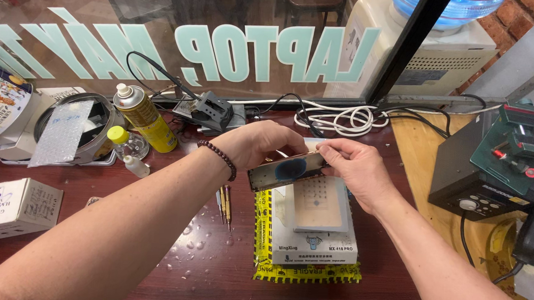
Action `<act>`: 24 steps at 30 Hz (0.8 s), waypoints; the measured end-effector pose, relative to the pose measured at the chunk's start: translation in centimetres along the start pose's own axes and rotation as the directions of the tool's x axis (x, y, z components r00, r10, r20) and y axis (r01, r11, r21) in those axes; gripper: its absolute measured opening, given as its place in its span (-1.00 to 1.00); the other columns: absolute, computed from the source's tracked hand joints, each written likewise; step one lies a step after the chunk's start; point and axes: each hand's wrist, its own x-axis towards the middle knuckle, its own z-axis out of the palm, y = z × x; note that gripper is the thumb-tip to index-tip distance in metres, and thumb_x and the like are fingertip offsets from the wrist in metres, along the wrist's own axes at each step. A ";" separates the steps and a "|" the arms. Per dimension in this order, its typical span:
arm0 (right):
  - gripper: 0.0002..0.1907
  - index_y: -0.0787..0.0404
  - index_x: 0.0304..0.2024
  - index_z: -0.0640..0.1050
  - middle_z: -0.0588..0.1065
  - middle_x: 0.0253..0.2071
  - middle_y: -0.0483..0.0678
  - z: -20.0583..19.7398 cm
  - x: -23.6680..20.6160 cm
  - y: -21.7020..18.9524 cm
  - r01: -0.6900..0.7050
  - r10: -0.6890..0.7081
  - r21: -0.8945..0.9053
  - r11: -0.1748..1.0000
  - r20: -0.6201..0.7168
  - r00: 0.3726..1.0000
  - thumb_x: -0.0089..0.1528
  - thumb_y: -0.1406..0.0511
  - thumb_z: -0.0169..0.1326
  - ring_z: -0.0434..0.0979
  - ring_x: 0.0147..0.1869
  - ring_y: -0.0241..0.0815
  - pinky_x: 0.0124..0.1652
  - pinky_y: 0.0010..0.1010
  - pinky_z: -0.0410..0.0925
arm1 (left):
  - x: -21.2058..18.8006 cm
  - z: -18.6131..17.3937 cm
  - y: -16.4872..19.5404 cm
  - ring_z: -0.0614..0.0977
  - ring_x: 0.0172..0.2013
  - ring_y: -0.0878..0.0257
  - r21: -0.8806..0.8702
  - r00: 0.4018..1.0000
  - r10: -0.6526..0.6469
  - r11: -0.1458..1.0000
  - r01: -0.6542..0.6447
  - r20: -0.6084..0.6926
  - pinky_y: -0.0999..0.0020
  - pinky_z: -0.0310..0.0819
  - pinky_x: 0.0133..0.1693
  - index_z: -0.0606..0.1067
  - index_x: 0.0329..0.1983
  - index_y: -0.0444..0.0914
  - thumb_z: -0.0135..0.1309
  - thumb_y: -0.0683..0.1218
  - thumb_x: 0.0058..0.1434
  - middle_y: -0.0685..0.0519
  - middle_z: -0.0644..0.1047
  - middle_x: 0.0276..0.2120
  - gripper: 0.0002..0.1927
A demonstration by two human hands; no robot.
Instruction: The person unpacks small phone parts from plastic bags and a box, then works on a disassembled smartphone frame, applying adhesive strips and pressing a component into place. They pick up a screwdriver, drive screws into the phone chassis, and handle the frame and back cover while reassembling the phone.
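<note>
A phone [287, 170] is gripped at both ends by the left hand [258, 145] and right hand [356, 166], tilted above a white heating pad [315, 221]; its far edge is hidden by fingers. A yellow spray can [145, 118] stands at left, a white box [15, 208] cut off nearby.

Dark wooden bench [213, 273], glass window [164, 19]
</note>
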 end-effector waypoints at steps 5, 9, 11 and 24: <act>-0.77 0.21 -0.08 0.68 0.64 -0.23 -0.14 0.0 0.0 0.0 -0.005 0.005 -0.011 1.000 -0.009 1.000 0.29 0.24 0.15 0.56 -0.19 -0.39 -0.19 -0.48 0.47 | 0.2 0.6 0.0 0.60 -0.25 0.14 0.058 0.998 0.021 0.998 -0.017 -0.067 0.26 0.51 -0.23 0.67 -0.26 -0.30 0.29 -0.09 0.02 -0.04 0.64 -0.20 -0.76; -0.77 0.21 -0.09 0.68 0.63 -0.24 -0.15 0.0 0.1 0.2 -0.007 0.006 -0.013 1.000 -0.015 1.000 0.29 0.24 0.15 0.56 -0.19 -0.39 -0.18 -0.49 0.47 | 0.1 1.0 0.6 0.59 -0.27 0.16 0.093 0.993 -0.012 0.995 0.023 -0.118 0.22 0.52 -0.27 0.67 -0.28 -0.29 0.30 -0.09 0.00 -0.03 0.66 -0.22 -0.76; -0.77 0.20 -0.08 0.68 0.63 -0.25 -0.15 0.1 0.1 0.3 -0.001 0.001 -0.010 1.000 -0.017 1.000 0.29 0.24 0.15 0.56 -0.19 -0.39 -0.18 -0.49 0.46 | -0.1 1.2 0.8 0.59 -0.28 0.16 0.106 0.990 -0.027 0.993 0.041 -0.135 0.20 0.53 -0.28 0.66 -0.26 -0.31 0.30 -0.09 0.00 -0.02 0.65 -0.22 -0.74; -0.80 0.11 -0.16 0.70 0.64 -0.22 -0.10 -0.4 0.0 -3.3 0.455 -0.416 -0.588 0.669 0.212 0.884 0.17 0.26 0.19 0.66 -0.17 -0.25 -0.17 -0.41 0.48 | -1.9 0.6 -0.3 0.67 -0.25 0.25 0.414 0.976 0.215 0.890 -0.190 -0.014 0.30 0.61 -0.17 0.70 -0.06 -0.19 0.28 -0.18 0.03 0.00 0.71 -0.22 -0.64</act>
